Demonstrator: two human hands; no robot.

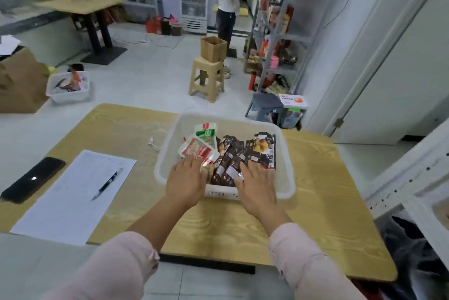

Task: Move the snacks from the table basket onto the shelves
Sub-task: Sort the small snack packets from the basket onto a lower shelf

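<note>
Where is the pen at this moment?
In the head view, the pen lies on the paper at the left of the table, between the phone and the basket.

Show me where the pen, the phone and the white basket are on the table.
pen (107, 184), head view, middle of its barrel.
phone (34, 179), head view, centre of its dark screen.
white basket (283, 154), head view, on its right wall.

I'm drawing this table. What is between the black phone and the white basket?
Head view: a sheet of paper with a pen on it, then a small white cable.
</note>
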